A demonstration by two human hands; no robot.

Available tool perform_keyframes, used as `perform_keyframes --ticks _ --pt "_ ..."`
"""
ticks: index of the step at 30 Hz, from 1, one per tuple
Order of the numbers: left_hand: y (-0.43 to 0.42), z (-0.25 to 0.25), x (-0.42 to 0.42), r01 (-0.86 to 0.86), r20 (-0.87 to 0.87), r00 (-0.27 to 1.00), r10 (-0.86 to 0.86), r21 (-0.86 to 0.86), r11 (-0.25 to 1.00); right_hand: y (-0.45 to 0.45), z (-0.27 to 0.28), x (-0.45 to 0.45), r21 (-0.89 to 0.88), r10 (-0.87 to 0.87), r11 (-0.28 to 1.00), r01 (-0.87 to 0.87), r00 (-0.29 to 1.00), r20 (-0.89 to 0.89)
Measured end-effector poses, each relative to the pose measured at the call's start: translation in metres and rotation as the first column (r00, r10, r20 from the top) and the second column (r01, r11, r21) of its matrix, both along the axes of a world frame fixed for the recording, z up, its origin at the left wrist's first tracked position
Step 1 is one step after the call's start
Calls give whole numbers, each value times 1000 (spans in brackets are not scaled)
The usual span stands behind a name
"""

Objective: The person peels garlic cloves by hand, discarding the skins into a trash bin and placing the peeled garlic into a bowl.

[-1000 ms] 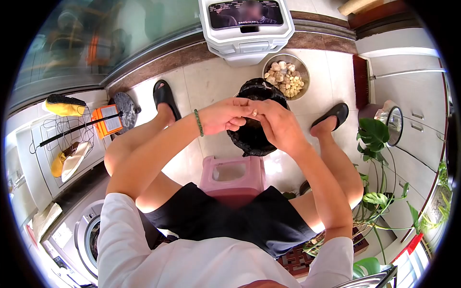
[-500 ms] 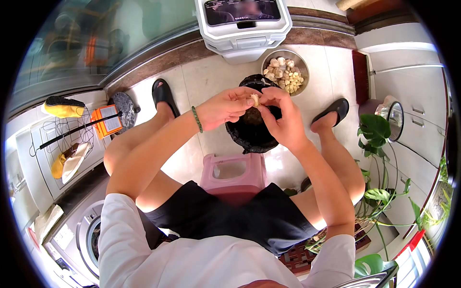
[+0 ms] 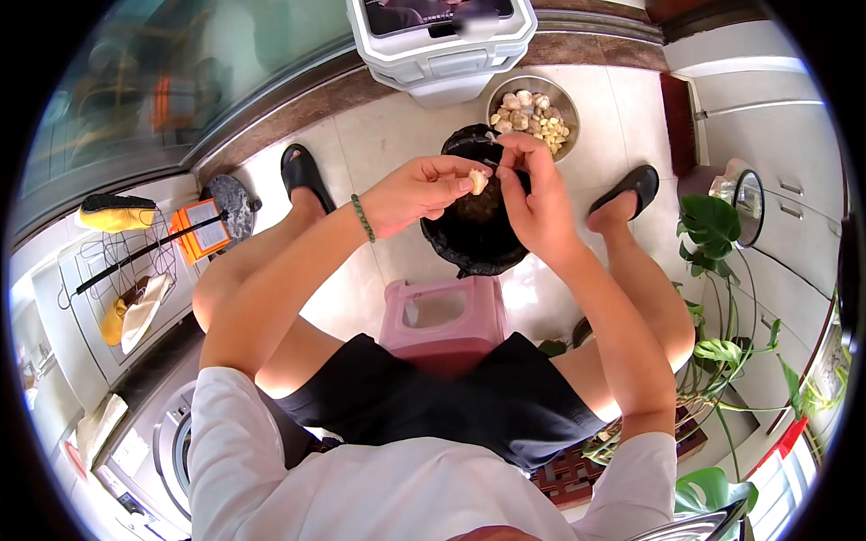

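Observation:
A pale garlic clove (image 3: 477, 182) is pinched between the thumb and fingers of my left hand (image 3: 428, 194), above a bin lined with a black bag (image 3: 451, 248). Just to the right, my right hand (image 3: 537, 194) has its thumb and forefinger drawn together, apart from the clove; whatever is at its fingertips is too small to make out. Beyond the bin, a metal bowl (image 3: 574, 113) holds garlic bulbs (image 3: 516, 106) and loose pale cloves (image 3: 552, 135). Dark scraps show inside the bin.
A pink plastic stool (image 3: 442, 325) is between my legs. Past the bin stands a grey-white container (image 3: 442, 63) with a dark panel on top. Leafy plants (image 3: 708, 225) and white cabinets are at right; a wire rack (image 3: 135, 248) with shoes is at left.
My right hand has parted from the clove and moved slightly right and up. The clove stays in my left hand. The view has shifted slightly.

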State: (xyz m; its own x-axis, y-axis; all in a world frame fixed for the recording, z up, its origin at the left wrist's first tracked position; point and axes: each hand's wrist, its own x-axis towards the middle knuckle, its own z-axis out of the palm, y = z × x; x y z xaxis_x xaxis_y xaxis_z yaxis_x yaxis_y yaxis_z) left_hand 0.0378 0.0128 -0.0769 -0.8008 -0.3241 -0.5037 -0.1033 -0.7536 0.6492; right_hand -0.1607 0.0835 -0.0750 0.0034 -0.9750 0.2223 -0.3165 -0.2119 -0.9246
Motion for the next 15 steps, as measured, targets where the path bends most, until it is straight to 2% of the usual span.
perform_keyframes --ticks 2,6,8,12,15 --pt "0 1 0 8 14 1000 -8 -20 1000 0 3 -3 58 2 998 -1 1000 -20" --pt "-1 3 -1 -7 1 1000 7 -23 1000 -1 1 -4 29 -47 998 47 999 4" --pt "1 5 -2 -87 7 996 87 -43 995 0 1 -3 3 -26 1000 26 1000 -4" --pt "-2 -3 0 -68 3 998 68 -51 996 2 8 -2 44 8 999 -8 1000 -5" --pt "-1 -4 0 -20 58 998 28 -126 992 0 8 0 47 49 998 -49 999 5"
